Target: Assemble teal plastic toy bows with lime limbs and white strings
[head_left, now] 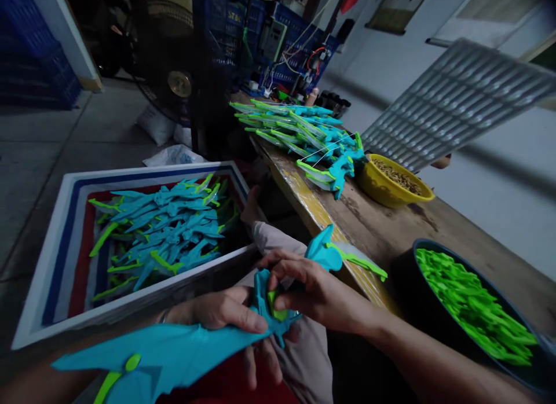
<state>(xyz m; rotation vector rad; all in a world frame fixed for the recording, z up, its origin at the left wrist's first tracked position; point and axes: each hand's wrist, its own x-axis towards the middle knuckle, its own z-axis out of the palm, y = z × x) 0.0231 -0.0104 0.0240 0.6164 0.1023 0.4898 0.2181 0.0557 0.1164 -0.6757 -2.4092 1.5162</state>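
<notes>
My left hand point(223, 308) is closed around the middle of a long teal plastic toy bow point(169, 355) with green end pieces, its thumb lying along the body. The bow slants across my lap, one end at the lower left and the other near the table edge. My right hand point(315, 285) pinches a small bright green plastic part point(277, 308) at the bow's central section. Whether that part is seated or only touching cannot be made out, as the fingers cover some of it.
A white-rimmed foam box point(43, 294) holds many teal and green bows at left. The wooden table point(369, 233) carries strung bows point(304, 129), a yellow bowl point(382, 187) of small tan pieces and a dark tub point(403, 276) of green parts. A fan point(178, 83) stands behind.
</notes>
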